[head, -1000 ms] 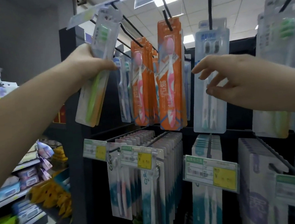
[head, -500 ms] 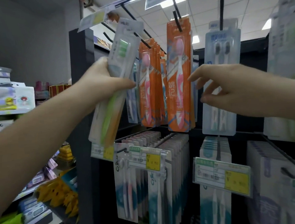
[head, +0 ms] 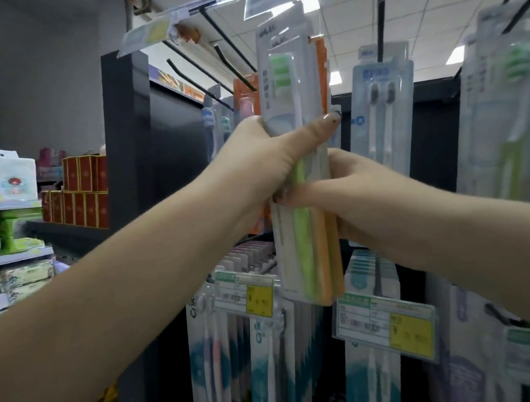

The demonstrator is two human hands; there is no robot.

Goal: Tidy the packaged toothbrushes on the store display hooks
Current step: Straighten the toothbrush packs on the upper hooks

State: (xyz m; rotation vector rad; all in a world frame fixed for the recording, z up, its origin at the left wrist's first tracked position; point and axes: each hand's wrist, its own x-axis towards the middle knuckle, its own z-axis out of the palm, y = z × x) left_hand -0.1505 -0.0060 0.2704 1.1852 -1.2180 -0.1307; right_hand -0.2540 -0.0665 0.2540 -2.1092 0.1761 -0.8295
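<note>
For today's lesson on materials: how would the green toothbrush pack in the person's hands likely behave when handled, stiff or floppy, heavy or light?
The green toothbrush pack probably stays fairly stiff: it stands upright above the left hand without drooping. It is likely light, since the thumb and fingers alone hold it, with the right hand steadying it. Its clear plastic front may be somewhat slippery.

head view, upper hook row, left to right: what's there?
Red boxes on the side shelf → left hand gripping the clear green-toothbrush pack → pale blue twin-toothbrush pack → clear green-bristle pack at the right edge.
</note>
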